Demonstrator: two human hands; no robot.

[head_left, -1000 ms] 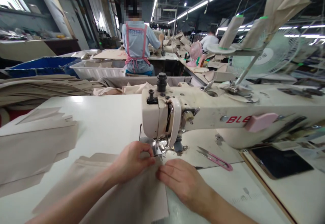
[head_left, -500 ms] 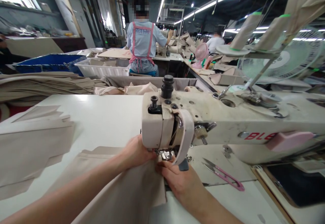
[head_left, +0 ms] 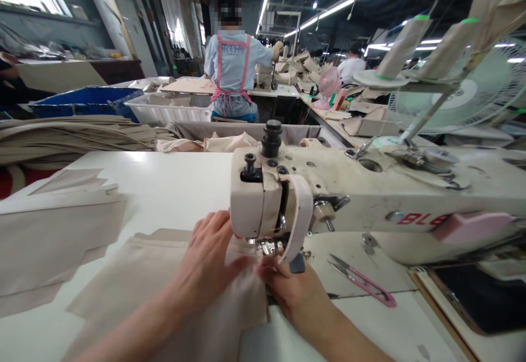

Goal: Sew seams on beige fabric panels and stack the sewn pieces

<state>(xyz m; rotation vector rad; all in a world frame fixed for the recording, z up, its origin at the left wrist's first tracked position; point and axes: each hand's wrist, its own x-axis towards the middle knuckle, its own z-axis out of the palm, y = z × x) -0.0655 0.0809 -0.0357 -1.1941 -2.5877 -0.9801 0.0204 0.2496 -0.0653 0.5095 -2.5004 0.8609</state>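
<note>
A piece of beige fabric (head_left: pixel 135 274) lies on the white table, its upper right part at the presser foot (head_left: pixel 270 248) of the sewing machine (head_left: pixel 249 208). My left hand (head_left: pixel 209 258) rests on this fabric just left of the machine head, fingers stretched out and partly hidden behind it. Right below the presser foot, my right hand (head_left: pixel 290 285) pinches the fabric's right edge between bent fingers. The needle area is partly covered by a curved white guard (head_left: pixel 299 219).
Pink-handled thread snips (head_left: pixel 370 288) lie right of my right hand, near a dark phone (head_left: pixel 476 296). Cut fabric pieces (head_left: pixel 61 230) are stacked at left. Thread cones (head_left: pixel 402 47) stand above the machine. A co-worker (head_left: pixel 232 66) sits ahead, back turned, beside a white crate (head_left: pixel 172 111).
My left hand has shifted from gripping beside the needle to lying flatter on the fabric, back and leftward. More of the fabric's upper part shows at left. My right hand stays near the presser foot.
</note>
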